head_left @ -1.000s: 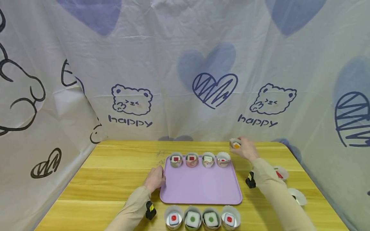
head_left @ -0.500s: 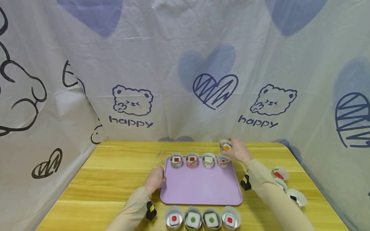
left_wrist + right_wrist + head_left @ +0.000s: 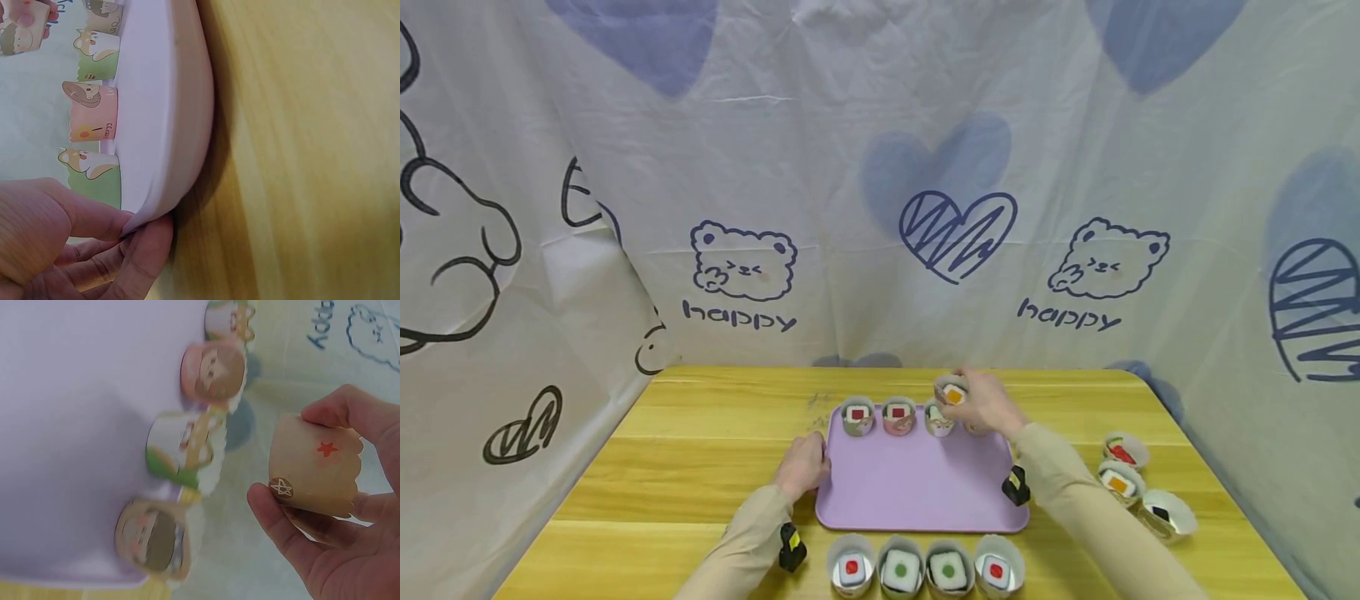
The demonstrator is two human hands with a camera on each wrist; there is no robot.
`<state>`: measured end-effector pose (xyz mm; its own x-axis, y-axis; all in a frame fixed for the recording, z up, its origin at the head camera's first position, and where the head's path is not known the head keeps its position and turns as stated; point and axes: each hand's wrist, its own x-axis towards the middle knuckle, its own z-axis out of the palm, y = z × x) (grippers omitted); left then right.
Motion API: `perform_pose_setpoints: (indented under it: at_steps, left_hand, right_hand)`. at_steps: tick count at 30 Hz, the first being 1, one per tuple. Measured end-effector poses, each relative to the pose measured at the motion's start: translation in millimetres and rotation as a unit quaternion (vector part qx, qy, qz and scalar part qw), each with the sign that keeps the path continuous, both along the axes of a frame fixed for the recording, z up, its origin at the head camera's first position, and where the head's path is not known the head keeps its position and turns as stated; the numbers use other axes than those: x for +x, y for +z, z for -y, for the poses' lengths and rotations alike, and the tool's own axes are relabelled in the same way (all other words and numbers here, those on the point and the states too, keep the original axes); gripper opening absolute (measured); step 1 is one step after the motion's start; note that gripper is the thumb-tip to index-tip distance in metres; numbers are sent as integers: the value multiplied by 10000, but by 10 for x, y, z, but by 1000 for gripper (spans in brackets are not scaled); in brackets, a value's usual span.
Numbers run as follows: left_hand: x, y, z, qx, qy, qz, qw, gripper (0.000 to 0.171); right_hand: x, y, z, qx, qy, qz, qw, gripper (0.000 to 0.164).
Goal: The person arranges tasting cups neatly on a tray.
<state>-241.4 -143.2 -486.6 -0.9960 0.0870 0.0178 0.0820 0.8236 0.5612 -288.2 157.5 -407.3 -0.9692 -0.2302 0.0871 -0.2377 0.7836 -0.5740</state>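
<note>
My left hand [image 3: 802,465] pinches the left rim of a lilac tray [image 3: 917,487] between thumb and fingers, plain in the left wrist view. Above the tray's far side, my right hand [image 3: 988,402] holds a brown paper baking cup [image 3: 315,465] between thumb and fingers; in the head view a white piece with an orange square shows inside it. Along the tray's far edge stand several paper cups, among them a green one [image 3: 858,417], a pink one [image 3: 898,416] and a white-green one [image 3: 186,450]. The rightmost brown cup [image 3: 161,537] is mostly behind my hand in the head view.
Several filled cups [image 3: 901,567] line up in front of the tray's near edge. To the right stand a cup with red filling [image 3: 1125,451], one with an orange square [image 3: 1120,483] and one with a black piece [image 3: 1168,515]. A printed curtain [image 3: 850,167] hangs behind the table [image 3: 700,433].
My right hand has carried the brown cup leftward, from beyond the tray's right corner to above the far row. The left hand stays on the tray's rim.
</note>
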Motion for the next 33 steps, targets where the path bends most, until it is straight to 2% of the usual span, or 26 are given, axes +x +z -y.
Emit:
perform_pose_setpoints:
  at_steps: [5, 16, 23, 33]
  left_hand:
    - [-13, -14, -7, -98, 32, -12, 9999, 6]
    - [-49, -77, 7, -125, -33, -125, 9998, 7]
    - [-28, -37, 7, -74, -19, -29, 10000, 5]
    - [-31, -38, -1, -111, -7, 40, 9999, 5]
  right_hand:
    - [53, 7, 203, 73, 249, 68, 9996, 56]
    - [131, -37, 601, 513, 830, -211, 9950, 56]
    - [128, -32, 785, 524, 1375, 97, 9891, 50]
    - [72, -99, 986, 621, 1711, 708, 9807, 52]
